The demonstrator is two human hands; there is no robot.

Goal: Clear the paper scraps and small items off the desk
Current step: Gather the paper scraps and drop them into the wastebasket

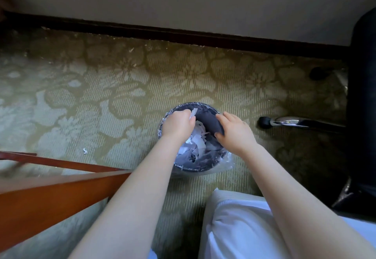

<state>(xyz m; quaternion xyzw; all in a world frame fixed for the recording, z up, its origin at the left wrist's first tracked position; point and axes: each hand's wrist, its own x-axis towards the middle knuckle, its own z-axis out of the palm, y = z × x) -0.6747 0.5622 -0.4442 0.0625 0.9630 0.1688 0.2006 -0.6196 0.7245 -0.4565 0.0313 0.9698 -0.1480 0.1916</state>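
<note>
Bare hands [179,126] and forearms [126,207], white garment [244,234]

Open carpet [91,96] lies left of the bin [191,169]; a chair leg [295,122] stands near its right

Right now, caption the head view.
Left hand holds a paper scrap over the bin; right hand grips a dark object.

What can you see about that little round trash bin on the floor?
The wastebasket is small, round and dark, standing upright on the patterned carpet. A crinkly clear plastic liner folds over its rim and bunches out on one side. Inside lie many white paper scraps. The left hand pinches one more scrap above it, and the right hand holds a dark object over its opening. Whether they touch the rim, I cannot tell.
</note>
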